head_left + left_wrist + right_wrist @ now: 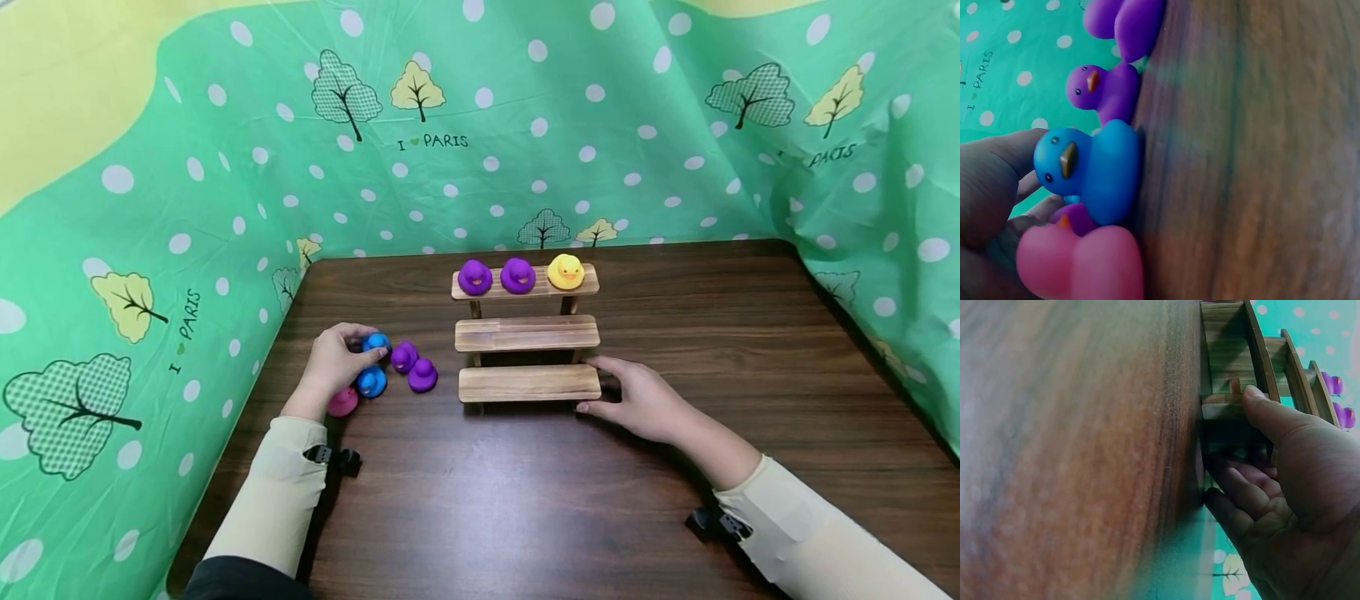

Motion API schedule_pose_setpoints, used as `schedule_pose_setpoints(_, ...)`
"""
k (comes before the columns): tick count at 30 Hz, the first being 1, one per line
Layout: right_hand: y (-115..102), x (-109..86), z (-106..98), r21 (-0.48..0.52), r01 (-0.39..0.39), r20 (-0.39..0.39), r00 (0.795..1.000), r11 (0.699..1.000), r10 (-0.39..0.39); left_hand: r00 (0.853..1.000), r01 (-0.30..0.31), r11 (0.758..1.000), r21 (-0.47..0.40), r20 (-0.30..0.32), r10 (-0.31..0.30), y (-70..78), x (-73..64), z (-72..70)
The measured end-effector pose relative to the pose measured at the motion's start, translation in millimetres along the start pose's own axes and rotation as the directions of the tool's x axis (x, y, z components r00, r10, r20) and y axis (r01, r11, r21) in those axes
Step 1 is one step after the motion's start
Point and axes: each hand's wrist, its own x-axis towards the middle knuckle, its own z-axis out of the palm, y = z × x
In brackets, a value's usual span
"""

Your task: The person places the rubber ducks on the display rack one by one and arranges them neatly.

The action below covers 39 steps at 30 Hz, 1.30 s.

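My left hand (337, 360) pinches a blue rubber duck (376, 342) between thumb and fingers. A second blue duck (371, 382) sits just in front of it and mostly hides the held one in the left wrist view. A pink duck (343, 402) lies by the left wrist, and two purple ducks (404, 357) (422, 375) sit to the right. My right hand (647, 402) grips the right end of the lowest step of a three-step wooden stand (528, 383), its thumb (1260, 403) at the front and its fingers curled behind.
On the stand's top step sit two purple ducks (475, 277) (518, 276) and a yellow duck (566, 272). The dark wooden table (487, 508) is bounded at the back and sides by a green dotted cloth (450, 192).
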Motion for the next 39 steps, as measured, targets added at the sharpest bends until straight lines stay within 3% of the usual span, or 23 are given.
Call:
schedule_pose_setpoints(13, -0.5, -0.9, 1.0, -0.019, 0.010, -0.027, 1.000, 1.000, -0.011, 0.991, -0.121, 0.985, -0.124, -0.075, 0.112, 30.5, -4.1, -4.0)
schedule_pose_setpoints(21, -1.0, -0.9, -0.1, -0.016, 0.012, -0.015, 1.000, 1.000, -0.012, 0.965, -0.250, 0.947, -0.203, -0.133, 0.227, 54.6, -9.4, -2.1)
schedule_pose_setpoints(28, -1.8, -0.9, -1.0, -0.016, 0.006, -0.007, 1.000, 1.000, -0.006, 0.949, -0.306, 0.919, -0.248, -0.155, 0.274, 84.6, -21.0, -1.1)
schedule_pose_setpoints(31, -2.1, -0.9, -0.9, -0.012, -0.001, -0.005, 1.000, 1.000, 0.001, 0.942, -0.328, 0.908, -0.260, -0.158, 0.295, 83.8, -19.8, 2.2)
schedule_pose_setpoints(39, -0.9, -0.6, -0.6, -0.006, -0.004, -0.001, 1.000, 1.000, 0.004, 0.923, -0.384, 0.874, -0.299, -0.153, 0.353, 99.5, -25.2, 5.4)
